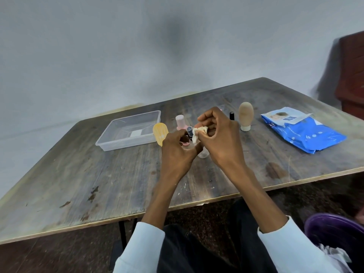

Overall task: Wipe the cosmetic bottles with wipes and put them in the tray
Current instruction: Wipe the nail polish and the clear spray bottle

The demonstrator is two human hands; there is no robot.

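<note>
My left hand [178,152] grips a small clear spray bottle [202,153] with a dark nozzle over the middle of the table. My right hand [220,138] presses a crumpled white wipe [199,133] against the bottle's top. A clear plastic tray [110,141] lies to the left and holds no bottles. A yellow oval bottle [160,133] leans beside the tray. A pink bottle [180,122] stands behind my hands. A black-capped bottle [231,116] and a beige tube [245,118] on its white cap stand to the right.
A blue pack of wipes [303,132] lies at the right of the worn wooden table [98,184]. A purple chair [334,227] stands at my right side and dark red furniture [352,71] at the far right. A grey wall runs behind the table.
</note>
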